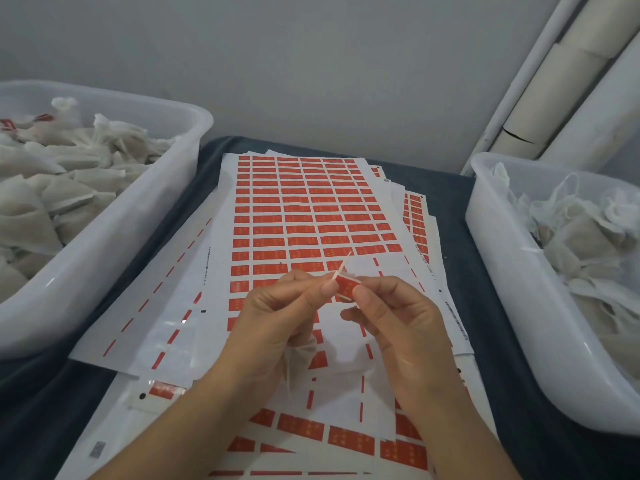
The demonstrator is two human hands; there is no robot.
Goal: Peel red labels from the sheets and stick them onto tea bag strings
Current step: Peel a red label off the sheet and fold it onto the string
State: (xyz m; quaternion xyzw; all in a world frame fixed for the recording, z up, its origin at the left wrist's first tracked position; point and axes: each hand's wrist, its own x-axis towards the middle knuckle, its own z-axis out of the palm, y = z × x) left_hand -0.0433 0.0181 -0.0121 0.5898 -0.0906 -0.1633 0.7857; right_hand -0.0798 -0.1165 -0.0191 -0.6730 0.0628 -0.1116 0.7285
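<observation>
Label (346, 287) pinched between both hands at frame centre, just above the top sheet (298, 209). Left hand (277, 317) holds the string (341, 268) with thumb and forefinger at the label's left edge; string pokes up toward 1 o'clock as a thin pale line. Right hand (391, 317) pinches the label's right side, fingers curled round it. A tea bag (299, 362) seems to hang below the left palm, translucent, mostly hidden.

Handling, judged: label is tiny, featherlight, limp paper with a sticky back, so it will cling to fingertips and crease easily; best taken by the very edges and folded round the string in one press. String is thin, soft and slack, needs holding close to the label or it slips off-line. Tea bag mesh looks fragile, should not be tugged.

Looks: label is a small red rectangle with faint gold print, white border. Top sheet carries a grid of the same red labels from 12 o'clock down to the hands; rows near the hands are partly peeled, leaving bare white backing with red edge dashes. More sheets stacked under it, fanned toward 6 and 3 o'clock.

White tub (114, 209) at 9 o'clock holds bags, a few showing red tags. Second tub (491, 237) at 3 o'clock holds bags with loose strings.
</observation>
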